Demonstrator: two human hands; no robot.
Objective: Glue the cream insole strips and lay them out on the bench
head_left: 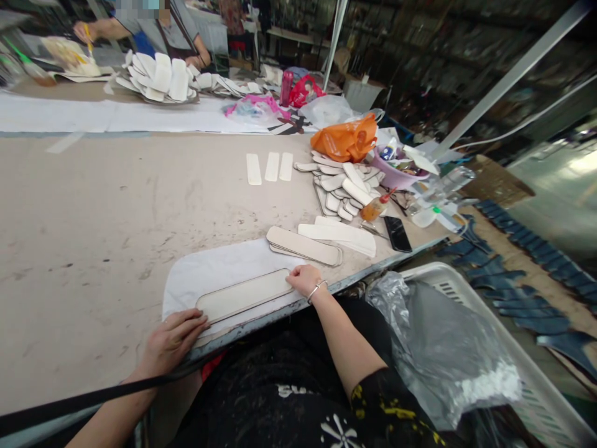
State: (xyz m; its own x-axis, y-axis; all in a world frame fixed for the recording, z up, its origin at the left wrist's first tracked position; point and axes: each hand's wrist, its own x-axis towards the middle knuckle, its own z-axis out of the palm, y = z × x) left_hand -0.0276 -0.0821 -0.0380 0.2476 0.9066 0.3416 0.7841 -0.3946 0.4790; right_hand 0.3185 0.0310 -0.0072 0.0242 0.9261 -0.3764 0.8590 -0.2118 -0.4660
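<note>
A long off-white strip with rounded ends and a dark edge lies over a white sheet near the table's front edge. My left hand has its fingers closed together on the strip's left end. At the other end, my right hand, with a bracelet on the wrist, pinches the strip's corner. Just beyond my right hand is a small stack of similar beige strips. Plain white strips lie partly behind that stack.
Beyond are a heap of rounded pieces, a glue bottle, a phone, an orange bag and a purple basin. A white crate with grey plastic stands at right. Across the table a person holds a brush.
</note>
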